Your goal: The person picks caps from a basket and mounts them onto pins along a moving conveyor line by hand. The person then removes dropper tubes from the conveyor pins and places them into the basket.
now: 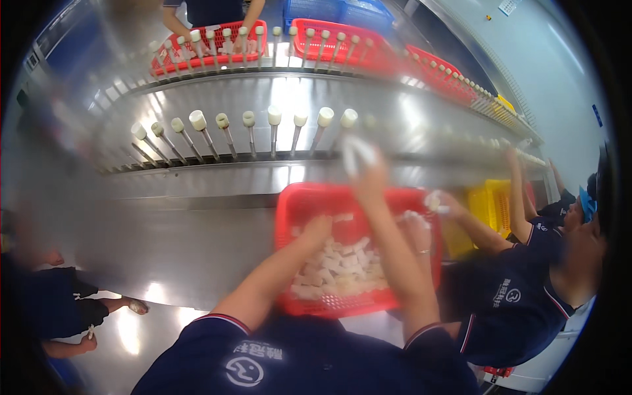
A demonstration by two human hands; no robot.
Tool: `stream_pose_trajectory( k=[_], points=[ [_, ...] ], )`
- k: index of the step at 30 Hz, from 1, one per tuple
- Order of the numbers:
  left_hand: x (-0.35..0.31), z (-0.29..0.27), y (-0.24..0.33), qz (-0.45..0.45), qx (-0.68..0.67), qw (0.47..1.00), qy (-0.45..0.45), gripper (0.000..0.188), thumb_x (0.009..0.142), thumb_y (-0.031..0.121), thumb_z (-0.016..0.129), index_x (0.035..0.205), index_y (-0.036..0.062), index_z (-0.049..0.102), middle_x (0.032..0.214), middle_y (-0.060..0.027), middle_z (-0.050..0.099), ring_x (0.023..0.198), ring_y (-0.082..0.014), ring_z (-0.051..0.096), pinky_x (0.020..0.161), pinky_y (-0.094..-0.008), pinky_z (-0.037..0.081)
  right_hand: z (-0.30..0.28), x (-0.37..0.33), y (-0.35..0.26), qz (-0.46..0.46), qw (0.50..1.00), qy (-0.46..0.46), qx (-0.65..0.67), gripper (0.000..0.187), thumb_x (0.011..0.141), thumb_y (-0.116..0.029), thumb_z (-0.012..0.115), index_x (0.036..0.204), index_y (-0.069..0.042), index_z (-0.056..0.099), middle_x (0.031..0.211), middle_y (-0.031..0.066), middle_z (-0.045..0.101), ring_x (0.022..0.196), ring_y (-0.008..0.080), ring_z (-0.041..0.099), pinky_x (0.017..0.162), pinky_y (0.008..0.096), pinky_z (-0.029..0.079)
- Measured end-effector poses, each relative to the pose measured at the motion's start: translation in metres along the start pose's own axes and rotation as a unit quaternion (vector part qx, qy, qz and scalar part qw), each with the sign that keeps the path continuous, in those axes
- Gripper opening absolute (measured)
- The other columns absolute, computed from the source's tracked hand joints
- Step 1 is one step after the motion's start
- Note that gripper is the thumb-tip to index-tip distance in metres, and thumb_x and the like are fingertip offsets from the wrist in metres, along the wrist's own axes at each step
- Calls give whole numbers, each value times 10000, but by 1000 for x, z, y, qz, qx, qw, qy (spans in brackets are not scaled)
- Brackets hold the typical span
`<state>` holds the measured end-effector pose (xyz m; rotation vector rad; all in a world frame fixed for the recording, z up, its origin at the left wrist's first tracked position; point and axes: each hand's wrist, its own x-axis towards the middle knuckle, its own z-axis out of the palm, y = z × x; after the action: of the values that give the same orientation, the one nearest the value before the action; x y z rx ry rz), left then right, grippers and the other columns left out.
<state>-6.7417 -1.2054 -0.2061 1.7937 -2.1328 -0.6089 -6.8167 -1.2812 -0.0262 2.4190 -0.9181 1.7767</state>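
1. Clasping a blurred white piece (pixel 350 158), the right hand (pixel 370 181) is closed around it, near the front row of capped rods (pixel 274 117).
2. Left hand (pixel 318 228) is at the red basket (pixel 286 217), beside loose white pieces (pixel 342 263) lying inside; whether its fingers pinch one, I cannot tell.
3. White printing (pixel 244 372), a round emblem beside characters, marks the navy shirt (pixel 316 342).

Blue crates (pixel 339 12) stand at the top edge, right of a far worker (pixel 214 12) in a dark shirt. A yellow crate (pixel 495 204) sits at the right, near a worker's blue cap (pixel 584 203). A white notice (pixel 507 6) hangs on the pale wall (pixel 563 99). At far left stands a dark-clothed person (pixel 39 306).
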Motion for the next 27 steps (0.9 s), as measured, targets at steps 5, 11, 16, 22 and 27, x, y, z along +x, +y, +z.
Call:
stream_pose_trajectory(
  k=[5,11,16,22,27],
  points=[
    [57,85,8,-28,54,997,41,176,768,73,434,832,-6,578,785,-199,596,686,-319,622,569,-411,518,-30,-141,61,234,968,-61,-62,172,732,-36,608,902,-34,629,852,125,624,767,254,601,700,316,477],
    [86,103,15,-30,-95,995,21,201,782,99,423,871,-18,560,856,-198,594,763,-370,600,657,-414,505,-45,-241,149,237,944,-224,-51,291,722,-112,604,1012,-88,590,1051,155,554,856,326,572,766,389,459],
    [48,80,5,28,-345,931,114,248,800,122,509,967,-60,529,868,-180,605,804,-262,610,747,-314,480,-24,-262,171,313,912,-265,-18,156,759,-157,567,861,-54,625,907,169,588,808,343,568,710,394,467],
    [-84,-136,9,-98,-279,933,204,246,768,114,626,979,-7,589,927,-78,622,834,-150,595,744,-272,480,-17,-266,133,545,837,-43,28,198,609,-16,717,761,34,600,683,65,587,662,148,565,631,275,466],
    [-163,-264,-53,-102,-273,848,443,198,766,79,618,953,14,608,936,-81,630,847,-134,586,778,-259,452,-31,-205,49,615,694,-22,374,86,717,-13,633,789,-7,586,772,49,603,724,142,569,664,260,463]
  ],
)
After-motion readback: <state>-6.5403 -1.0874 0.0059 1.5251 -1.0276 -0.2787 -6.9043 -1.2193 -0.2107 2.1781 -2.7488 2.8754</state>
